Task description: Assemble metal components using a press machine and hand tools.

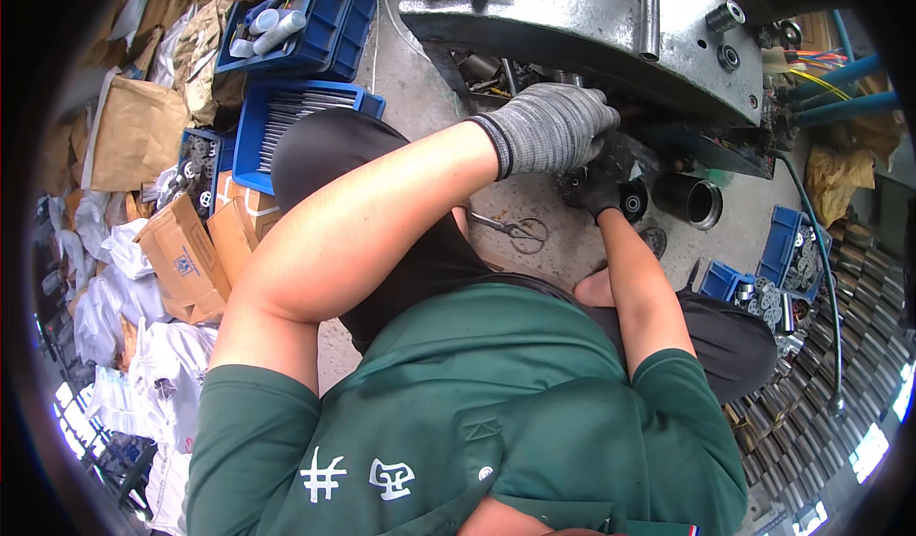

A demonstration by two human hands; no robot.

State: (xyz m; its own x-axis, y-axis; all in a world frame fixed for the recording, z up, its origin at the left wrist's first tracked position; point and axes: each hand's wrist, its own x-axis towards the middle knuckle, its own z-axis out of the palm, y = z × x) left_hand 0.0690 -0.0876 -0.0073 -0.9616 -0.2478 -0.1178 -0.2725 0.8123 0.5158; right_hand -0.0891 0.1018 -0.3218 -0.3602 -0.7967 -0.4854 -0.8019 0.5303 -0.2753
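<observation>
In the head view, my left hand (553, 127) wears a grey knit glove and is raised under the front edge of a heavy metal machine (563, 16). Its fingers are curled in, and what they close on is hidden. Lower down, my right hand (596, 192), in a darker glove, is closed at a dark metal part (571, 185) whose kind I cannot make out. Beside it sits a black round part (633, 200) with a centre hole. A wide metal cylinder (689, 200) lies on its side to the right. Scissors (523, 234) rest on the floor between my legs.
At left stand a blue bin (250, 140) of metal rods, another blue crate (339, 30) and cardboard boxes (186, 259). To the right are small blue bins (722, 281) with round metal parts, stacked metal tubes (811, 383) and a black cable (826, 269).
</observation>
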